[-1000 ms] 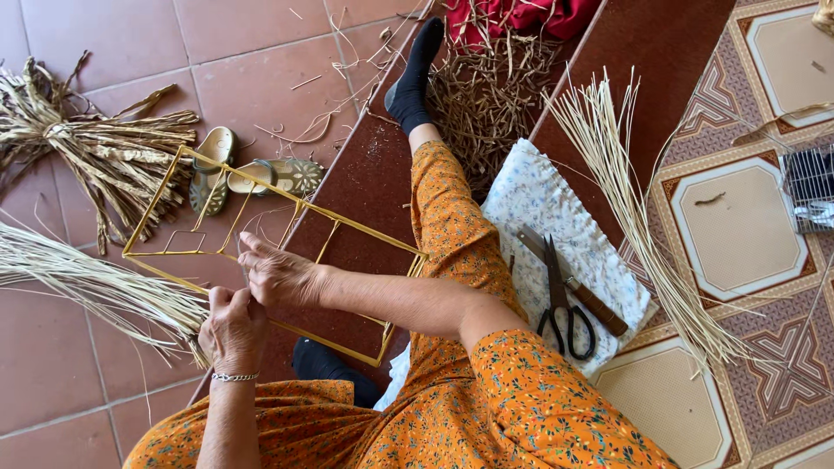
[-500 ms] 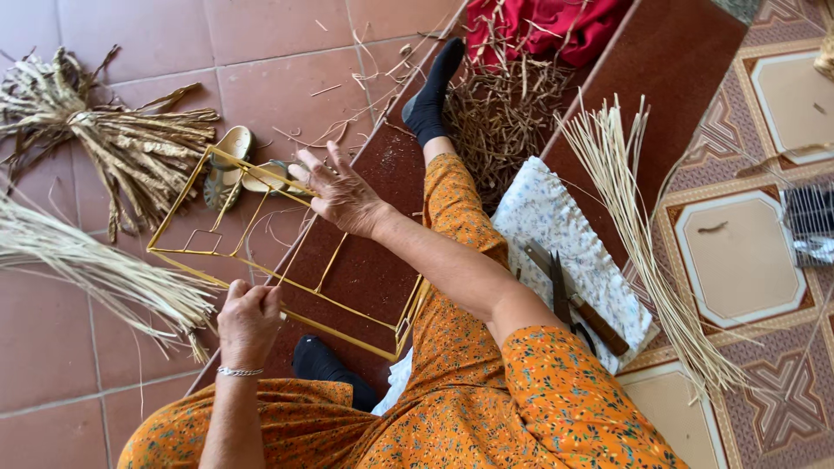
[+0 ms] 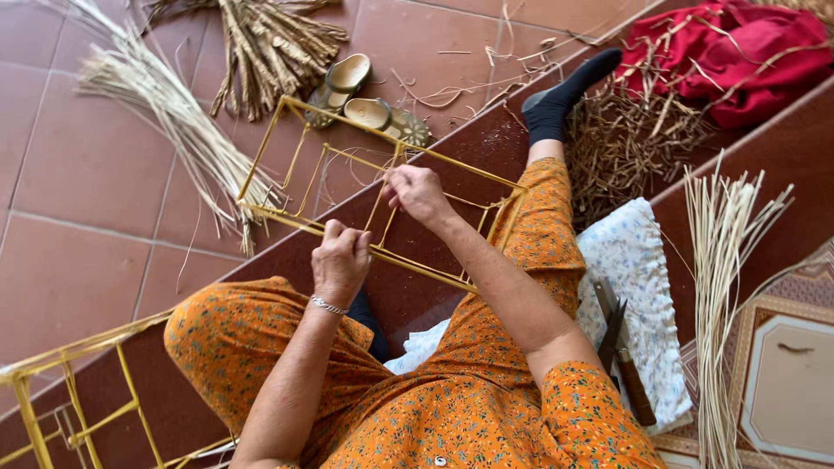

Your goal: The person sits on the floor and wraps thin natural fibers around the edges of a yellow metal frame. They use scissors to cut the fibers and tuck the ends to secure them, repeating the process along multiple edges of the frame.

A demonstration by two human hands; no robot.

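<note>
The yellow wire frame (image 3: 382, 187) is held above the lap, over the red tiled floor (image 3: 87, 217), tilted away from the person. Its near bar is gripped by the left hand (image 3: 340, 259), whose fingers (image 3: 334, 234) are clenched around it. A thin inner bar is pinched by the right hand (image 3: 420, 193), fingers closed on it. A bundle of pale straw (image 3: 165, 113) lies just beside the frame's far corner. A pair of sandals (image 3: 369, 100) sits beyond the frame. A second yellow frame (image 3: 69, 399) is seen at the lower left.
</note>
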